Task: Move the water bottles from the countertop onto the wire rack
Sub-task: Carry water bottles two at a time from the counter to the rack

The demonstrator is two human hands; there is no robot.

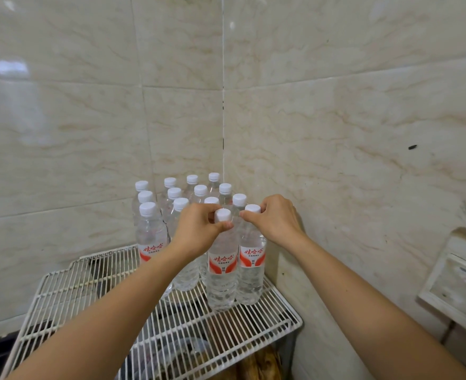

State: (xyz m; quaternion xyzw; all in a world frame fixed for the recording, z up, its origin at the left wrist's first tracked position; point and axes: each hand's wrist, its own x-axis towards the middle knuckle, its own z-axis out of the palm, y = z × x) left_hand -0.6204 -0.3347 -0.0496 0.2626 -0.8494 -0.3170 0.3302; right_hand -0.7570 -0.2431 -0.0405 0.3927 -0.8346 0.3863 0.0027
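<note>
So the clear plastic water bottles (pixel 151 237) with white caps and red 娃哈哈 labels all stand on the white wire rack (pixel 61 292) in the corner, left hand (pixel 196 229) and right hand (pixel 277 218) each pinching 1 front bottle's cap.

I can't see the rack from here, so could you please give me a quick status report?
Left grip pinches front bottle at the neck; right grip holds next bottle by the cap. Both upright on wire rack. Other bottles packed close behind.
</note>
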